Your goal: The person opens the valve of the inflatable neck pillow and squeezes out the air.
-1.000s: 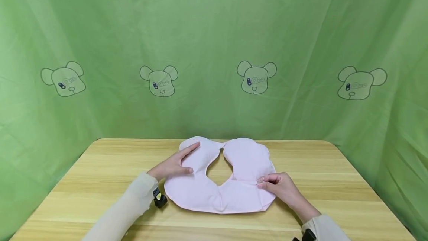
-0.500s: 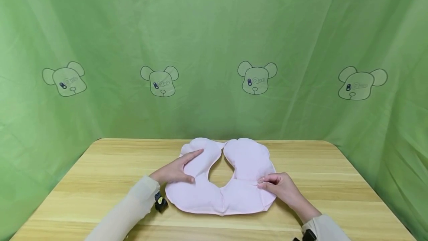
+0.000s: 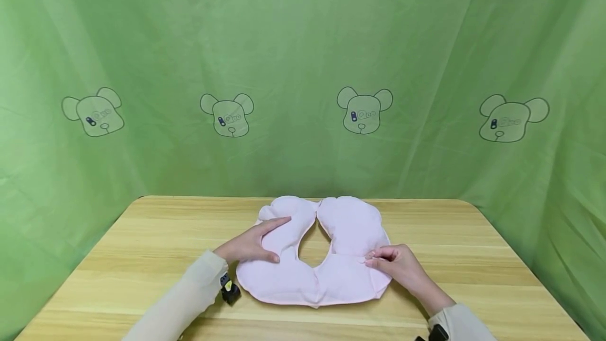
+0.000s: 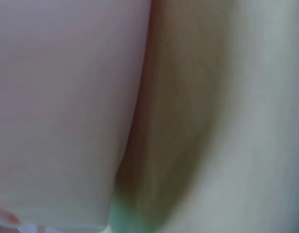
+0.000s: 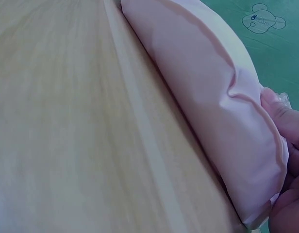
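Observation:
A pale pink inflatable neck pillow (image 3: 350, 225), puffed and creased, lies on the wooden table with its two ends meeting at the far side. My left hand (image 3: 253, 243) rests on its left side, thumb and forefinger spread wide over the top; the other fingers are hidden. At the pillow's right part, my right hand (image 3: 393, 262) pinches with thumb and forefinger at the top surface. A small clear piece (image 5: 284, 99) shows by those fingertips in the right wrist view; its kind is hard to tell. The left wrist view holds mostly the blurred pillow side (image 4: 67, 111).
The wooden table (image 3: 142, 257) reaches out on both sides of the pillow. Behind it hangs a green curtain (image 3: 293, 57) printed with bear heads. A small black camera (image 3: 230, 291) sits at the left wrist, close to the pillow's edge.
My left hand has shifted slightly right and nearer, and the pillow's left side has shifted right with it. The right hand keeps its pinch in the same spot.

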Available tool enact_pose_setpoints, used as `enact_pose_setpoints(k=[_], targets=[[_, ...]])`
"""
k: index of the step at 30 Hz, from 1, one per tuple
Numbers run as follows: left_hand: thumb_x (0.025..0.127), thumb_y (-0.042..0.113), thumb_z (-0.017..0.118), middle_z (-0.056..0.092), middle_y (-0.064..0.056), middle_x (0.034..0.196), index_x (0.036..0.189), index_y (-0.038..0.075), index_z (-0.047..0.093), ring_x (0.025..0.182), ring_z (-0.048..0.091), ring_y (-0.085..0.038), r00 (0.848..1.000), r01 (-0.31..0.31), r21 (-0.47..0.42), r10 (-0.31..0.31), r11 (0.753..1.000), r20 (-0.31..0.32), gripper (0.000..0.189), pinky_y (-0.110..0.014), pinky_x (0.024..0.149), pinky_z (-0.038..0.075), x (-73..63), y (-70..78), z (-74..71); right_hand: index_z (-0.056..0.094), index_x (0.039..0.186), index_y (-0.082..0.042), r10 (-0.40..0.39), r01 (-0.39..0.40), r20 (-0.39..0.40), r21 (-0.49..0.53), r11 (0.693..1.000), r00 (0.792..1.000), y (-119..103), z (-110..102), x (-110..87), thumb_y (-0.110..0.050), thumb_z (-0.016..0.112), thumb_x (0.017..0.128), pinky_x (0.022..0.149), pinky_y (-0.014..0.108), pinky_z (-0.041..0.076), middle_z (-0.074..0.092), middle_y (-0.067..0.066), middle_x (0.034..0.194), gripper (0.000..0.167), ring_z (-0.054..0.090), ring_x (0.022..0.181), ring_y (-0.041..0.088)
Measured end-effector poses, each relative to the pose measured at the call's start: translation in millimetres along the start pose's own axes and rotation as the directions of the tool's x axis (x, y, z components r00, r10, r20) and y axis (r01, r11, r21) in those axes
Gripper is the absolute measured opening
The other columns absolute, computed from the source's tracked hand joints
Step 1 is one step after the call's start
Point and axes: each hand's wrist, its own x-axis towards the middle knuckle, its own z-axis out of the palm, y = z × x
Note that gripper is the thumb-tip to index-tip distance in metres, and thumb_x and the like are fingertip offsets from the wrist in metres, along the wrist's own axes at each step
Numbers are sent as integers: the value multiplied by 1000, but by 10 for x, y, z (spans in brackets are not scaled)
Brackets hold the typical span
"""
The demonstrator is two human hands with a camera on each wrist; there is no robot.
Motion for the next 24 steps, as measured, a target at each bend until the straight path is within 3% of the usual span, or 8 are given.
enact_pose_setpoints(k=[7, 16, 24], targets=[[73, 25, 81, 32, -9, 151, 147, 20, 34, 138, 28, -29, 999, 35, -15, -36, 999, -18, 88, -50, 112, 21, 0, 15, 34, 70, 83, 8, 3, -3, 4, 9, 1000, 1000, 2, -4, 3, 2, 71, 79, 64, 17, 49, 71, -7, 80, 8, 61, 74, 2], [73, 31, 81, 37, -11, 148, 146, 25, 35, 133, 35, -28, 997, 70, -70, -72, 995, -29, 86, -49, 108, 27, -23, -3, 61, 70, 82, 9, -4, 4, 0, 5, 1000, 1000, 18, -6, 7, 2, 71, 79, 66, 17, 50, 71, -5, 80, 7, 62, 75, 2], [72, 32, 82, 43, -6, 144, 142, 27, 42, 130, 39, -22, 993, 87, -48, -91, 995, -70, 81, -43, 108, 29, -11, 15, 106, 69, 83, 10, -5, 5, -4, 13, 1000, 1000, -2, -9, 4, 2, 72, 78, 67, 17, 50, 71, -6, 80, 10, 62, 75, 2]])
